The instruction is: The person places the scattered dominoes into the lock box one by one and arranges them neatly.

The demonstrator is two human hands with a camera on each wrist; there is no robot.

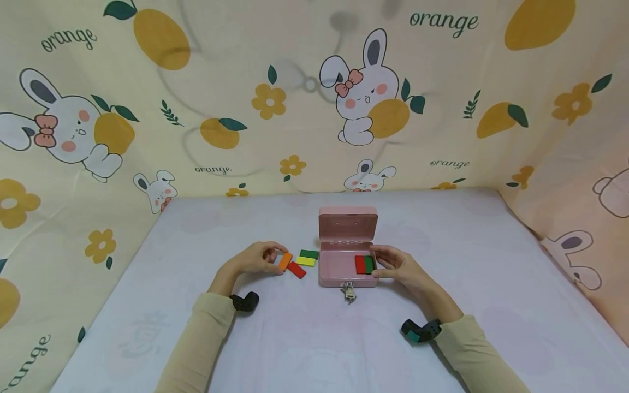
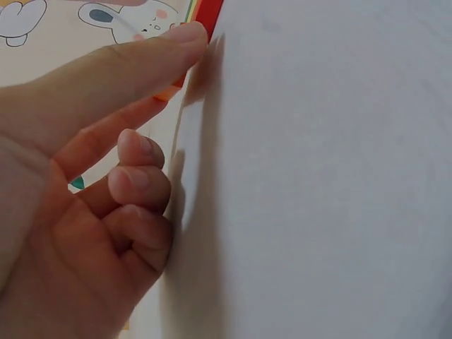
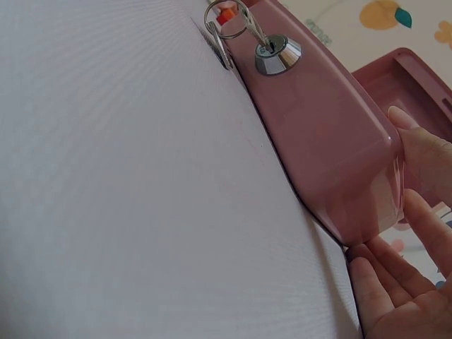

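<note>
My left hand (image 1: 257, 257) pinches an orange block (image 1: 285, 261) between thumb and forefinger, its other fingers curled in. Just right of that lies a red block (image 1: 297, 270), with a yellow block (image 1: 306, 261) and a green block (image 1: 309, 254) farther right. A pink metal cash box (image 1: 336, 267) stands with its lid (image 1: 347, 225) raised. Inside, at its right end, a red block (image 1: 360, 265) and a green block (image 1: 369, 265) sit side by side. My right hand (image 1: 399, 264) holds the box's right side, thumb near the front corner; the right wrist view has fingertips at its wall.
Keys on a ring (image 1: 349, 293) hang from the lock (image 3: 277, 55) at the box's front. A white cloth (image 1: 304, 338) covers the table. Behind it hangs a curtain (image 1: 295, 82) printed with rabbits and oranges. Both wrists wear black bands (image 1: 421, 331).
</note>
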